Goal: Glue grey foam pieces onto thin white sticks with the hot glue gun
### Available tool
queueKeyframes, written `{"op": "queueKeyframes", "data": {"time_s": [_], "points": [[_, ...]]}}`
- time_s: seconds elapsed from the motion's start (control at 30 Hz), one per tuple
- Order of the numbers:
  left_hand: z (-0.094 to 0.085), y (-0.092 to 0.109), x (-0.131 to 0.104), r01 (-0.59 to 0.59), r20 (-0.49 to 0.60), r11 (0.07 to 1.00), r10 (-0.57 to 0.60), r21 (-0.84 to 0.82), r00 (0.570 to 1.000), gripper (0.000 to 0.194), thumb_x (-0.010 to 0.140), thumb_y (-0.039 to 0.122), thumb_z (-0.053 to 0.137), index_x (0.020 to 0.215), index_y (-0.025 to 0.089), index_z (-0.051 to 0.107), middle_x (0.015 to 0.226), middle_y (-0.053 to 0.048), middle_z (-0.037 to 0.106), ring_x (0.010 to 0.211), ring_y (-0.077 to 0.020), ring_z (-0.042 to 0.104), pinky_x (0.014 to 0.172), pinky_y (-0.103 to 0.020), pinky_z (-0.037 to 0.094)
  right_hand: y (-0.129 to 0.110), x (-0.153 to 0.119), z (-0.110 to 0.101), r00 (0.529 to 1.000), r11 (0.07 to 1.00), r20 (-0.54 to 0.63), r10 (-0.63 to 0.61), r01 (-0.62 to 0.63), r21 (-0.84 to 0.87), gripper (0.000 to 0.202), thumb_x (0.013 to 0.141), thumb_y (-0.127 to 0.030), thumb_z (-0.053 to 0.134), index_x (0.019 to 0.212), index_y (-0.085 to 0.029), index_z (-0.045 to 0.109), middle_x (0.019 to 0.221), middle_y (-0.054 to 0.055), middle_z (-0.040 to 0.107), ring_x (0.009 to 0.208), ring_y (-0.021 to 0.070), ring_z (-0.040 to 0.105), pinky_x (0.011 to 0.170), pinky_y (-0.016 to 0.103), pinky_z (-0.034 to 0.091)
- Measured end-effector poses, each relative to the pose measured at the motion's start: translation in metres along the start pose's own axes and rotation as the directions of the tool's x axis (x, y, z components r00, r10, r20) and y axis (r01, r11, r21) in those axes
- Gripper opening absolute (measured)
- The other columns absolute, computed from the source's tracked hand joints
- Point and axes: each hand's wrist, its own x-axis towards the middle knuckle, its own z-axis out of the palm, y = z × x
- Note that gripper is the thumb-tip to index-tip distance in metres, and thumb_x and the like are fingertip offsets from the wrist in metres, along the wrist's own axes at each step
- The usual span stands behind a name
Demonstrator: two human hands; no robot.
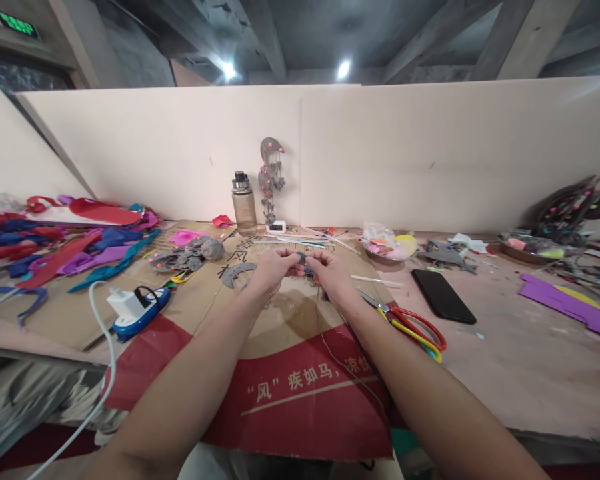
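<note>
Above the cardboard sheet (280,313), my left hand (275,272) and my right hand (334,275) meet with fingertips pinched together. Between them is a small dark grey piece (302,257), perhaps felt; its exact kind is too small to tell. Both hands are closed on it. A thin grey thread (326,340) trails below my right hand over the red printed part of the cardboard. Left of my left hand lies a crescent-shaped grey piece (239,272). Scissors with red and yellow handles (405,321) rest beside my right forearm.
A bottle (244,203) and a hanging grey ornament with pink dots (271,173) are at the back panel. A phone (443,297) lies right. A blue power strip (143,315) with a white cable stands left, near colourful fabric strips (80,243) and a grey yarn ball (213,249).
</note>
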Motion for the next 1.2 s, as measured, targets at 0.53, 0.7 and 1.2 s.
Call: {"op": "queueKeyframes", "data": {"time_s": [0.53, 0.7, 1.2], "points": [[0.006, 0.001, -0.006, -0.022, 0.021, 1.0, 0.022, 0.019, 1.0, 0.012, 0.065, 0.019, 0.069, 0.064, 0.013, 0.059, 0.054, 0.0, 0.059, 0.047, -0.0084, 0.055, 0.052, -0.023, 0.049, -0.004, 0.002, 0.001, 0.995, 0.996, -0.047, 0.083, -0.085, -0.041, 0.013, 0.066, -0.033, 0.056, 0.065, -0.02, 0.053, 0.052, -0.007, 0.043, 0.046, 0.0076, 0.034, 0.044, 0.021, 0.026], [-0.003, 0.006, -0.003, 0.076, 0.114, 0.992, -0.087, 0.102, 0.99, 0.015, 0.063, 0.02, 0.073, 0.072, 0.012, 0.065, 0.062, -0.003, 0.065, 0.055, -0.0099, 0.059, 0.058, -0.024, 0.052, -0.002, 0.003, -0.005, 0.993, 0.992, -0.023, 0.112, -0.113, -0.062, 0.011, 0.064, -0.03, 0.057, 0.065, -0.019, 0.054, 0.051, -0.007, 0.045, 0.046, 0.0073, 0.035, 0.044, 0.021, 0.027], [-0.036, 0.005, 0.017, -0.208, -0.158, 0.959, 0.24, 0.194, 0.958, 0.024, 0.067, 0.035, 0.072, 0.073, 0.012, 0.064, 0.064, -0.002, 0.064, 0.05, -0.0076, 0.056, 0.047, -0.018, 0.043, -0.005, -0.009, 0.004, 0.955, 0.997, 0.287, 0.067, -0.071, 0.004, 0.02, 0.083, -0.032, 0.046, 0.086, -0.019, 0.06, 0.073, -0.001, 0.059, 0.056, 0.0091, 0.051, 0.054, 0.022, 0.044]]}}
